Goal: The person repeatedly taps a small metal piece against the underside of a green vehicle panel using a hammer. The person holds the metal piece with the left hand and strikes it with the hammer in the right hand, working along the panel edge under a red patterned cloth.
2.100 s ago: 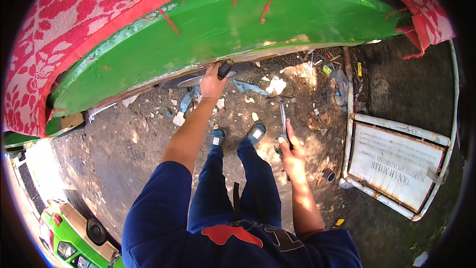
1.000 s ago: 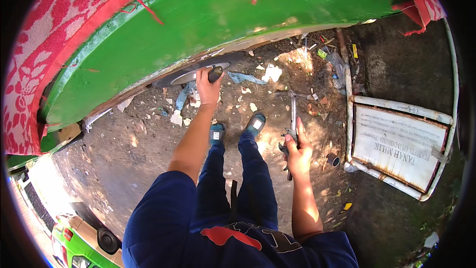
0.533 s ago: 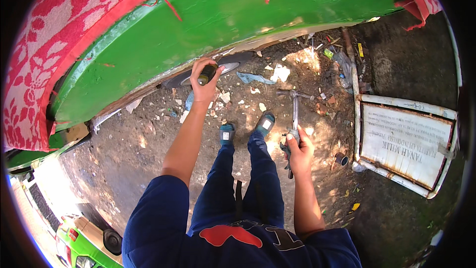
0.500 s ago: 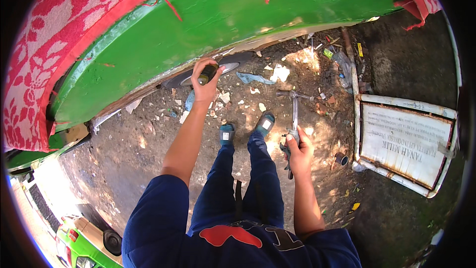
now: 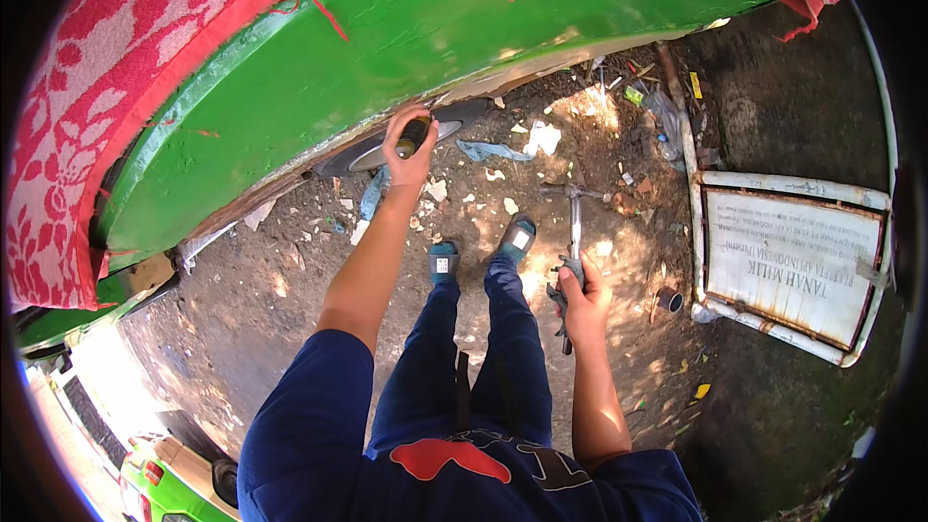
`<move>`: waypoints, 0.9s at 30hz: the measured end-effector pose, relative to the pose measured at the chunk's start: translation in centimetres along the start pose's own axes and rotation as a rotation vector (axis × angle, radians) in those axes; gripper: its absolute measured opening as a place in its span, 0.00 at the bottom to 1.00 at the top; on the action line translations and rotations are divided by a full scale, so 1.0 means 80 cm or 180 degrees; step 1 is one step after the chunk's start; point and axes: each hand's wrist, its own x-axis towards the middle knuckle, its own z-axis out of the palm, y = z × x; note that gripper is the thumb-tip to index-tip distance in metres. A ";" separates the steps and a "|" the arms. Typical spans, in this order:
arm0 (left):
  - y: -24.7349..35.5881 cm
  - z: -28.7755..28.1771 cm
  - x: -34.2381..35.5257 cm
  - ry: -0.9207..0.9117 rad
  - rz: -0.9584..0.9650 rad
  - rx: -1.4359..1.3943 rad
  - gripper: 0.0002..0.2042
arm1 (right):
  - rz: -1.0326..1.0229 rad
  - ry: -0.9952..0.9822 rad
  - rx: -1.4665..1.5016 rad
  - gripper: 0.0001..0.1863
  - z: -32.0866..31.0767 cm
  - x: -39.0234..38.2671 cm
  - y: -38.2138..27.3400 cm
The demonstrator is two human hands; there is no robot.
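Observation:
My left hand [image 5: 411, 148] is closed round a short, dark cylindrical object [image 5: 414, 135] with an olive-yellow side; its exact kind is unclear. It is held beside the lower edge of a green body panel [image 5: 406, 68], above a wheel [image 5: 372, 157] partly tucked under the panel. My right hand [image 5: 585, 300] grips a hammer-like, T-shaped metal tool [image 5: 576, 222]. The tool's shiny shaft points away from me, its crosspiece at the far end. Grey-green jagged parts sit near my thumb, and the lower end shows below my fingers.
Red-and-pink floral cloth [image 5: 82, 116] drapes over the panel's left side. Paper scraps and a blue rag [image 5: 493, 152] litter the dirt ground. On the right stands a white-framed sign [image 5: 788, 266], near a short dark tube [image 5: 669, 300]. A bright green vehicle [image 5: 179, 493] is at lower left.
My left hand has shifted slightly right and up with the dark cylinder, which is now tilted more upright. My right hand keeps its hold on the T-shaped tool. The view has shifted a little.

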 end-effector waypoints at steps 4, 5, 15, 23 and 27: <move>0.005 0.009 -0.002 0.0237 -0.0534 -0.0343 0.09 | -0.0028 -0.0045 0.0071 0.21 0.003 -0.006 -0.004; 0.006 0.009 -0.001 0.0234 -0.0531 -0.0344 0.09 | -0.0047 -0.0059 0.0071 0.21 0.003 -0.007 -0.005; -0.016 0.010 -0.009 0.0249 -0.0886 -0.0866 0.12 | -0.0099 -0.0084 -0.0117 0.20 0.007 -0.008 -0.011; -0.038 0.010 0.006 0.0344 -0.0962 -0.0911 0.10 | -0.0086 -0.0067 -0.0138 0.18 0.008 -0.008 -0.011; -0.042 0.006 0.010 0.0248 -0.1095 -0.0767 0.09 | -0.0065 -0.0075 -0.0125 0.18 0.007 -0.005 -0.007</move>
